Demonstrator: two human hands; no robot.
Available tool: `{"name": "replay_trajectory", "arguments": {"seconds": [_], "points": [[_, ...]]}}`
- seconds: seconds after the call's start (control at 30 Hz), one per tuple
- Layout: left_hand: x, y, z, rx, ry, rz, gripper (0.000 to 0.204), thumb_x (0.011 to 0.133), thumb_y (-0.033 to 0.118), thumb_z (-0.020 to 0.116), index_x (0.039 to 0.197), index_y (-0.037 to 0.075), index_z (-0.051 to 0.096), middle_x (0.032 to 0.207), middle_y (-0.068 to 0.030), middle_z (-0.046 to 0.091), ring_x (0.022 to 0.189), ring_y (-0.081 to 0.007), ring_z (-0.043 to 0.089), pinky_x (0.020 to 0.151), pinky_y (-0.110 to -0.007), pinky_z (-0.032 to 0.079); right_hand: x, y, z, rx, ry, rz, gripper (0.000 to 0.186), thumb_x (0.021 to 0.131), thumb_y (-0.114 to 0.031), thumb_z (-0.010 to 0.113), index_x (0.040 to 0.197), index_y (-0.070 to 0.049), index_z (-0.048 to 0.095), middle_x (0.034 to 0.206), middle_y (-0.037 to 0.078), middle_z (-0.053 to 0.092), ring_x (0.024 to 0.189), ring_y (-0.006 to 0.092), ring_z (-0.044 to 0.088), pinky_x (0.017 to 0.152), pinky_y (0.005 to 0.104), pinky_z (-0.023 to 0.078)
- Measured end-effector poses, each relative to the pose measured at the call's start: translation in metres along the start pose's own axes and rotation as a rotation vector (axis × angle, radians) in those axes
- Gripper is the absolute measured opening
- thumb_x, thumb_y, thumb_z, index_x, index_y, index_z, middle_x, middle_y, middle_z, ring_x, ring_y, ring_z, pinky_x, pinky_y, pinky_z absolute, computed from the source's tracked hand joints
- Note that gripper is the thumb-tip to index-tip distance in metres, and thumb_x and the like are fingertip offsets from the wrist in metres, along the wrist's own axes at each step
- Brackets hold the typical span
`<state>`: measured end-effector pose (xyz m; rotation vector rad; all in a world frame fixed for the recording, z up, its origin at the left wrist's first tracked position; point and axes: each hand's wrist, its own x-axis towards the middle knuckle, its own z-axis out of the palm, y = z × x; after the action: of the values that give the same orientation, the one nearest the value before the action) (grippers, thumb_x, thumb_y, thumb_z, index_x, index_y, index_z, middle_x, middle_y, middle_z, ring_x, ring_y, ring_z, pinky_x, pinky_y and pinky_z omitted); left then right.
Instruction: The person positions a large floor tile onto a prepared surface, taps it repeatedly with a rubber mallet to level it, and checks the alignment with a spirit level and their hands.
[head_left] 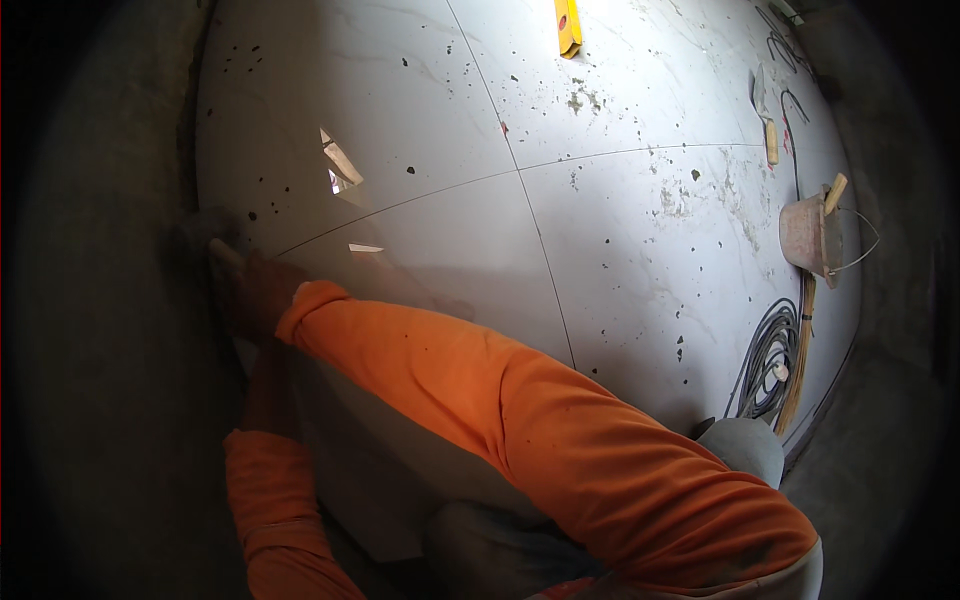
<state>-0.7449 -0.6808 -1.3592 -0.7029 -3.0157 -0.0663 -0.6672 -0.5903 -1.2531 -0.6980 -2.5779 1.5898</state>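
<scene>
My right hand grips a light handle at the left edge of the marbled white tiles, beside the dark wall. The tool's grey head is dim and blurred against the wall; I cannot make out its exact shape. My left hand reaches up beneath my right wrist in shadow, close to the handle, and its fingers are hidden. Both forearms are in orange sleeves, the right one crossing the lower middle of the view.
A yellow level lies at the top. At the right are a trowel, a bucket with a wooden handle sticking out, a coiled cable and a straw broom. The grey wall runs along the left. Dark flecks dot the tiles.
</scene>
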Motion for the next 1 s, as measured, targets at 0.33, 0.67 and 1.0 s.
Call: {"name": "replay_trajectory", "arguments": {"seconds": [0.33,0.67,1.0], "points": [[0.003,-0.005,0.003,0.019,-0.009,0.006,0.059,0.098,0.041,0.039,0.143,0.003,0.042,0.154,-0.0179,0.033,0.145,-0.032,0.027,0.113,-0.053,0.026,0.0,0.004,0.007,0.086,0.035,0.053,0.063,0.093,-0.025,0.049,0.152,-0.015,0.028,0.112,0.029,0.063,0.097,0.043,0.066,0.086,0.0504,0.052],[0.002,0.018,0.011,-0.02,-0.015,-0.007,0.057,0.099,0.04,0.038,0.142,0.003,0.044,0.153,-0.0182,0.034,0.144,-0.032,0.028,0.113,-0.053,0.027,-0.006,0.054,0.01,-0.022,0.215,0.059,0.049,0.096,-0.034,0.05,0.128,0.003,0.044,0.09,0.026,0.068,0.088,0.0411,0.068,0.078,0.0496,0.053],[0.015,-0.013,0.043,0.009,0.141,0.169,0.061,0.099,0.038,0.038,0.145,-0.003,0.037,0.155,-0.0217,0.03,0.145,-0.0332,0.026,0.116,-0.054,0.022,-0.31,0.18,-0.204,-0.463,0.35,0.578,0.039,0.097,-0.041,0.054,0.101,-0.003,0.045,0.073,0.024,0.063,0.072,0.0483,0.062,0.064,0.0537,0.049]]}}
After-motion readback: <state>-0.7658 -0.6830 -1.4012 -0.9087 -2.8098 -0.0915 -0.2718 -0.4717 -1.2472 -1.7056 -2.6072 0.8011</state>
